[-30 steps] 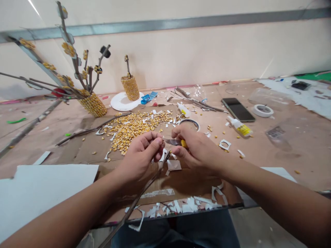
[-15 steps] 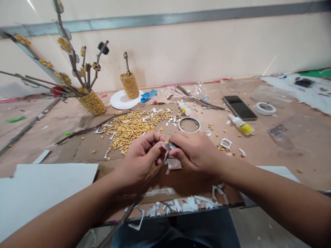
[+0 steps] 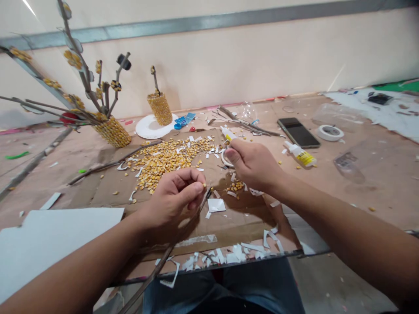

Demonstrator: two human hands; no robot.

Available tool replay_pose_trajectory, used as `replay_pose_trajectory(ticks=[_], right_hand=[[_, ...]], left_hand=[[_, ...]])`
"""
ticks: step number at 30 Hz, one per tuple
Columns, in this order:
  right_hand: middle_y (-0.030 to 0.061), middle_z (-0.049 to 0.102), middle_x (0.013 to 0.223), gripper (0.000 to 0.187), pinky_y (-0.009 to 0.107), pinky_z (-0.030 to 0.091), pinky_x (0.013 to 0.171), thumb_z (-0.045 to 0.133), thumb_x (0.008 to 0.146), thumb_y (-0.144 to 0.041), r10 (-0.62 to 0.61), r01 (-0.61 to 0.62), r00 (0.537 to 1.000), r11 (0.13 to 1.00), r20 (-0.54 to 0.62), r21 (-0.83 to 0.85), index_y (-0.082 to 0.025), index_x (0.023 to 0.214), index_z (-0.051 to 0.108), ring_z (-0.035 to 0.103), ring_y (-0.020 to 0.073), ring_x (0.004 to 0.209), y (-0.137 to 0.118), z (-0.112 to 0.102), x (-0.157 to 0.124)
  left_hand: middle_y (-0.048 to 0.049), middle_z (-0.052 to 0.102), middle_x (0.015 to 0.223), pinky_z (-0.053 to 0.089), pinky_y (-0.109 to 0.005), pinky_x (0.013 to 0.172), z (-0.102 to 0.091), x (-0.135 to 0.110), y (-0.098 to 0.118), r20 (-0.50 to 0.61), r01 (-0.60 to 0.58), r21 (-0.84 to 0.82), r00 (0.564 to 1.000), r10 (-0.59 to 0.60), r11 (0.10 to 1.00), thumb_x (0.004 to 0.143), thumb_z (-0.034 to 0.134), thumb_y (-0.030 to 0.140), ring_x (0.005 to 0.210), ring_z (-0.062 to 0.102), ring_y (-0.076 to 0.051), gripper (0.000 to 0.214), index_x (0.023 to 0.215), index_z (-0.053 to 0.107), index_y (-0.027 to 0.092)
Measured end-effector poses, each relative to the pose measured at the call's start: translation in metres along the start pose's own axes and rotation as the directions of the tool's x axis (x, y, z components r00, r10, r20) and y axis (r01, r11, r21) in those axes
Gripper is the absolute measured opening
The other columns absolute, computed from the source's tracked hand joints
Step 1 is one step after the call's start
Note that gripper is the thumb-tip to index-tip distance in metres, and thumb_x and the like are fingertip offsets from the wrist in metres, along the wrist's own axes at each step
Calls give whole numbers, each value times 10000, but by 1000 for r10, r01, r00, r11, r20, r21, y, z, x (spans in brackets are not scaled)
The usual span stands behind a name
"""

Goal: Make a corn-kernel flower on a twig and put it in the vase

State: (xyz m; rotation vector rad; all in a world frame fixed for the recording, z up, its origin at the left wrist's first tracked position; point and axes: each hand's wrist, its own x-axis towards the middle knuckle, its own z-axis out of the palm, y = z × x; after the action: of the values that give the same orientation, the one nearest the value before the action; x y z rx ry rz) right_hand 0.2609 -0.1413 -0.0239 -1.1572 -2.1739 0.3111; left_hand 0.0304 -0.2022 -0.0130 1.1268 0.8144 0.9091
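Left hand (image 3: 176,194) pinching, right hand (image 3: 257,163) curled, its grip unclear from here, a long brown wooden stick (image 3: 157,270), likely light, stiff, slants beneath the left, whose fingertips hold a small yellow corn kernel (image 3: 204,185), probably slippery, best gripped edgewise.

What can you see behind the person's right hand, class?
The left rim of a white ring shows past the right hand. The hand covers the rest of the ring, and whatever else lies directly behind the hand cannot be seen.
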Motion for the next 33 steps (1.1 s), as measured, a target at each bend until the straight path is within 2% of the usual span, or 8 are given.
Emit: replay_pose_trajectory(ticks=[6,11,15,17,21,26,29,33], right_hand=[[3,552,746,361,305,320,637,422,1085,-509,-166,153,983,977,80,146,-227,864,473,468,164,652,0,-10,3],[32,652,833,273,327,372,764,615,1028,-410,-473,390,807,876,353,282,-190,869,643,570,185,802,-9,-16,-4],[25,684,805,237,311,359,683,734,944,-387,-473,375,751,880,460,293,-191,817,693,591,167,739,-17,-13,-11],[20,684,764,266,307,350,643,751,933,-405,-432,364,810,901,397,237,-187,798,681,575,155,681,-18,-10,-12],[-11,662,736,141,257,429,610,729,964,-304,-324,300,945,907,36,295,-181,924,673,580,114,622,-15,-1,-11],[34,738,897,97,221,518,648,703,979,-142,-444,485,874,800,-195,353,-202,1055,710,666,110,737,-19,10,-14],[57,757,932,110,244,540,683,649,1004,-113,-481,522,853,792,-204,315,-207,1019,704,681,129,786,-22,13,-17],[41,728,861,88,274,547,692,620,1000,-121,-434,467,884,833,-175,295,-199,988,660,665,143,772,-22,9,-15]], left_hand=[[37,592,625,386,-198,510,-4,6,0,-71,-8,89,997,15,996,870,834,435,517,510,-83,316,889,661,170],[20,624,647,398,-193,515,-10,15,-2,-267,-53,217,957,111,975,859,821,389,524,514,-77,280,817,675,155],[12,654,673,410,-195,516,-7,15,0,-305,-34,228,946,104,973,848,810,345,530,523,-79,227,822,693,152],[9,671,688,422,-197,522,-3,13,1,-285,-21,229,954,88,973,840,820,331,534,529,-79,216,828,702,150],[3,685,704,451,-194,543,2,8,1,-215,0,150,976,33,989,810,873,360,563,562,-84,267,842,718,144],[15,653,677,430,-183,532,7,1,-6,-121,-1,-22,993,-2,1000,820,893,354,559,541,-76,277,845,711,147],[22,634,657,411,-181,511,9,-1,-9,-102,48,-120,993,-61,992,801,910,347,534,520,-71,290,821,701,149],[10,659,656,426,-188,515,7,2,-11,-145,52,-93,987,-65,994,746,947,386,524,537,-77,352,827,706,142]])
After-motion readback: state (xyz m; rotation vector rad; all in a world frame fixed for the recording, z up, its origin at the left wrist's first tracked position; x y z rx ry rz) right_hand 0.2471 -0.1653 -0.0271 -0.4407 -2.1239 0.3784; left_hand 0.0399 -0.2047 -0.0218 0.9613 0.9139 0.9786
